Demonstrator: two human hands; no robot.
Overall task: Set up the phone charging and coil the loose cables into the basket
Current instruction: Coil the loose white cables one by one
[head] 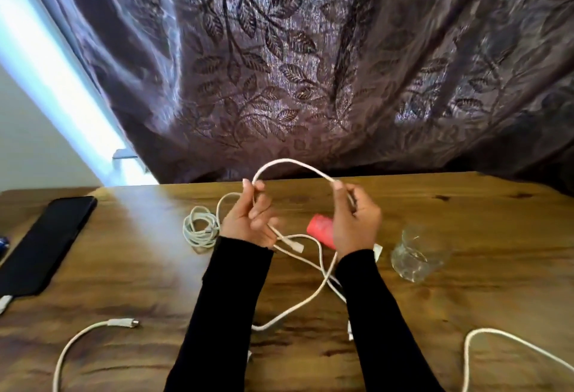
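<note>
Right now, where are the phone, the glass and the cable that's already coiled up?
phone (46, 245): head view, middle of its dark screen.
glass (417, 255): head view, its clear side wall.
coiled cable (198, 230): head view, left of the hands, on its white loops.

both hands are up over the middle of the table (466, 211), the left hand (248, 217) left of the right hand (357, 220), and a cable (292, 163) arches between them. its slack drops to the table near the sleeves. a coiled cable (198, 230) lies just left of the left hand. the phone (46, 245) sits far left, and another cable end (121, 323) lies near-left. a cylinder (320, 230) lies behind the right hand, a glass (416, 255) to its right. one more cable (497, 339) curves near-right. a curtain (310, 65) hangs beyond the far edge.
</note>
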